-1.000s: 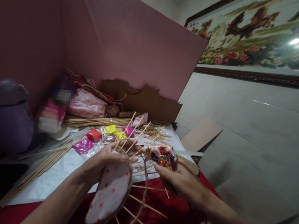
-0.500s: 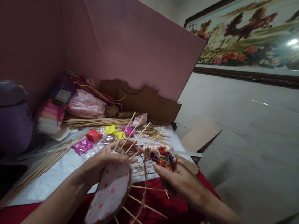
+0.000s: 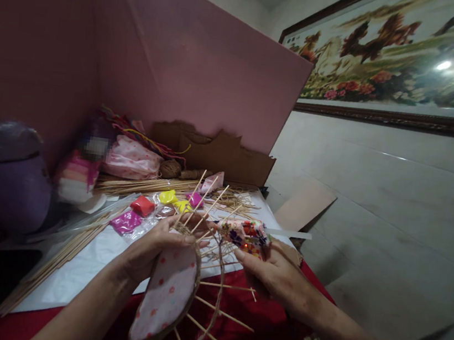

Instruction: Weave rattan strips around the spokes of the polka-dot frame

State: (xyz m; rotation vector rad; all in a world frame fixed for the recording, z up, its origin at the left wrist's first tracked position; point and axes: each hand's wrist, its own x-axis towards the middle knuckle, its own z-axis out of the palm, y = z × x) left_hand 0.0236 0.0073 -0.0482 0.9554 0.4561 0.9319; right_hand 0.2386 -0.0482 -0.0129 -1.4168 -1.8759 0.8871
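My left hand (image 3: 169, 243) is closed round the upper edge of a fabric-covered piece (image 3: 167, 290), white with red dots and rimmed with twine. Thin wooden sticks (image 3: 224, 318) fan out from its rim, and a strand of twine (image 3: 219, 289) runs across them in an arc. In my right hand (image 3: 276, 268) is a glue gun (image 3: 243, 236) with a flowered cloth cover and a small lit red light. Its nozzle points left, close to the sticks by my left fingertips. A pale glue stick (image 3: 294, 234) juts from its back.
On the white sheet (image 3: 70, 283) lie bundled sticks (image 3: 60, 259) and packets of coloured clay (image 3: 126, 222). Behind are a twine ball (image 3: 169, 168), dotted fabric (image 3: 132, 157) and torn cardboard (image 3: 220, 155). A purple bin (image 3: 7, 186) stands left; red cloth (image 3: 264, 331) covers the table.
The glue gun and the glue stick at its back have shifted very slightly to the right. My left hand and the fabric-covered piece have hardly moved.
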